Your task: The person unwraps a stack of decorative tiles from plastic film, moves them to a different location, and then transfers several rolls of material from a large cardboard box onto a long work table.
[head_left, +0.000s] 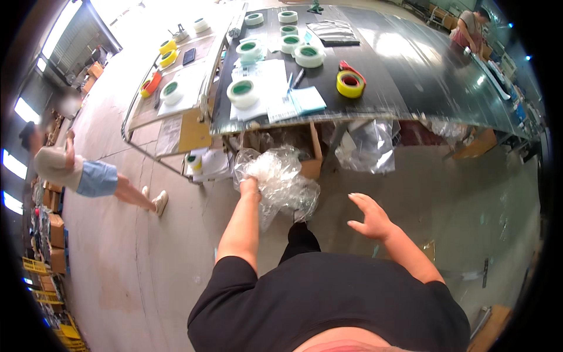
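So we've got our left hand [250, 186] sunk into a big crumpled wad of clear plastic film [284, 176]. The fingers are curled in on it and have hold of it, but the film covers the tips, so we can't tell how tightly they're closed. The wad hangs over the floor [410, 193] just in front of the near edge of the dark table [404, 76], partly overlapping an open cardboard box [312, 168] underneath.

Our right hand [372, 218] is well apart from all that, off to the right over the floor, fingers loosely extended, thumb away from them, holding nothing. Near it, back under the table edge, we can see another clear plastic bag [366, 146] hanging down.

Up on the dark table we've got a bunch of clear tape rolls [242, 102] with green cores, some papers [305, 100], and a yellow tape roll [350, 92] with a red dispenser [359, 71] touching it. On the side table [143, 114] to the left there's a dark phone [189, 56] and more tape. One person [98, 179] in blue shorts is over on our left, and another [469, 29] is leaning at the table's far right end
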A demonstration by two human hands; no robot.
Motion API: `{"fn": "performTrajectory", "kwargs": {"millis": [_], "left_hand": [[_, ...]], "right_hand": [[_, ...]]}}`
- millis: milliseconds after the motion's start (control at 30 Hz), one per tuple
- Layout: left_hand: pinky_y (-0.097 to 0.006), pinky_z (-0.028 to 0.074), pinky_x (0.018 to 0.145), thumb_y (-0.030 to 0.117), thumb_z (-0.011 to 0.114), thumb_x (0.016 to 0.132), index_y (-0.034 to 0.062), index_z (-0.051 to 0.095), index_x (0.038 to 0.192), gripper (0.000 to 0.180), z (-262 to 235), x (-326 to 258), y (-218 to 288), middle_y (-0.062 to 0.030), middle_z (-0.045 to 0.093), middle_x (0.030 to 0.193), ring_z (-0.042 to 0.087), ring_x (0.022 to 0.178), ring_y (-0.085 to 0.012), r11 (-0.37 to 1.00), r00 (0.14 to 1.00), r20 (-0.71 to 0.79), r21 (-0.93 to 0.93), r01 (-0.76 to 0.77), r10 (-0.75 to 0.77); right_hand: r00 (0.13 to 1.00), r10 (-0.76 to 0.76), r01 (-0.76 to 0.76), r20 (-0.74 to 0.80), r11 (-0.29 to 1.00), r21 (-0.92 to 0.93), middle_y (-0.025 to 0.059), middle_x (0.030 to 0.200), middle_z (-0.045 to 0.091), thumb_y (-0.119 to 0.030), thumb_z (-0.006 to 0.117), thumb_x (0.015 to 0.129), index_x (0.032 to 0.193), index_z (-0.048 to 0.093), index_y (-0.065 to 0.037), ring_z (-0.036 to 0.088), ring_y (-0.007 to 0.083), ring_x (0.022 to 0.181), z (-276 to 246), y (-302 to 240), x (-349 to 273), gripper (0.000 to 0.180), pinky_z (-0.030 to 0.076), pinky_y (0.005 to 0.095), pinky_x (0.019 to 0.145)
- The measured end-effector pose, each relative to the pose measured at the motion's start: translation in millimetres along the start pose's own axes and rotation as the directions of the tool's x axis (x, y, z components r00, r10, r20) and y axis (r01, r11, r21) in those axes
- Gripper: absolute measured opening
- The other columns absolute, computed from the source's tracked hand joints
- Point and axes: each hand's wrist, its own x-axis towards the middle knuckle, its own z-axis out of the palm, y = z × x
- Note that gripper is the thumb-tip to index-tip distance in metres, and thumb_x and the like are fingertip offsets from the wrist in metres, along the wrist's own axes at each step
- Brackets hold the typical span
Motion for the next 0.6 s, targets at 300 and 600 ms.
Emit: {"fn": "performTrajectory", "kwargs": {"millis": [300, 600], "left_hand": [[-0.037, 0.049, 0.083, 0.035, 0.083, 0.070, -0.0038, 0.068, 0.105, 0.054, 86, 157, 31, -0.0145, 0.071, 0.103, 0.066, 0.093, -0.0244, 0.619, 0.959, 0.225, 0.782, -0.074, -0.169], [-0.038, 0.047, 0.096, 0.031, 0.073, 0.081, 0.0010, 0.058, 0.125, 0.055, 56, 84, 78, -0.0193, 0.059, 0.128, 0.059, 0.116, -0.0304, 0.242, 0.801, 0.454, 0.890, -0.387, -0.389]], "right_hand": [[0.987, -0.053, 0.035, -0.150, 0.992, -0.119, 0.0170, 0.133, 0.053, -0.018, 0.076, 0.073, 0.130, 0.054, -0.005, 0.050, 0.0344, 0.124, -58, 37, 227, 0.062, 0.041, 0.0410, 0.104], [0.995, -0.058, 0.022, -0.076, 0.912, -0.409, 0.0139, 0.152, 0.030, -0.043, 0.077, 0.073, 0.144, 0.038, -0.012, 0.025, 0.0327, 0.143, -39, 54, 361, 0.086, 0.022, 0.0469, 0.116]]}}
